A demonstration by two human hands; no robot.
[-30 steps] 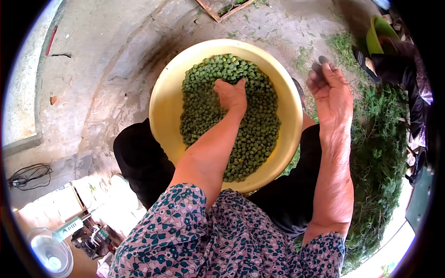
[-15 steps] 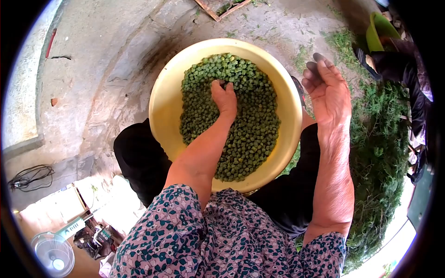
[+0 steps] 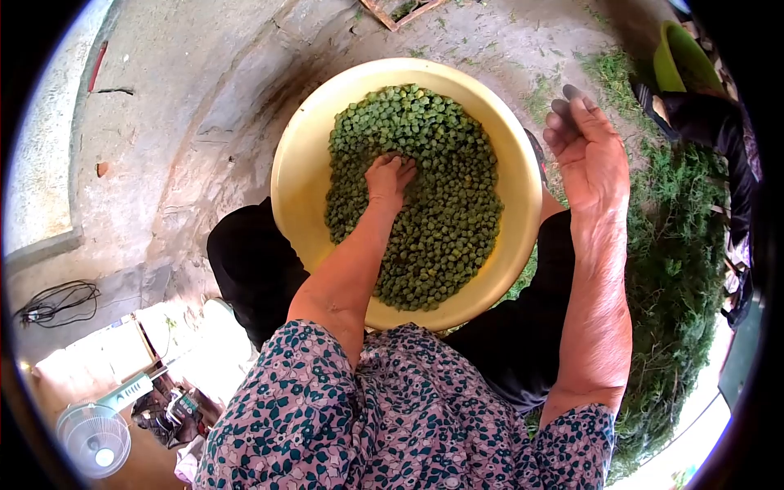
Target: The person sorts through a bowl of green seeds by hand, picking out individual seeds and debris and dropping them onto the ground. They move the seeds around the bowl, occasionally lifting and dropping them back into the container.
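Observation:
A wide yellow basin (image 3: 299,188) rests on my lap, heaped with small round green pieces (image 3: 441,220). My left hand (image 3: 387,180) lies in the middle of the heap, fingers curled down into the green pieces. My right hand (image 3: 590,151) hovers just outside the basin's right rim, palm turned up and fingers loosely spread, with nothing in it that I can see. Both sleeves are a floral print.
A mound of green plant cuttings (image 3: 674,269) lies on the ground at the right, with a green bowl (image 3: 682,61) beyond it. Bare concrete floor spreads to the left. A small fan (image 3: 94,437) and a coil of black cable (image 3: 53,302) sit at the lower left.
My left hand has drawn back toward me through the green pieces and its fingers have curled in. The right hand has barely shifted, staying beside the rim.

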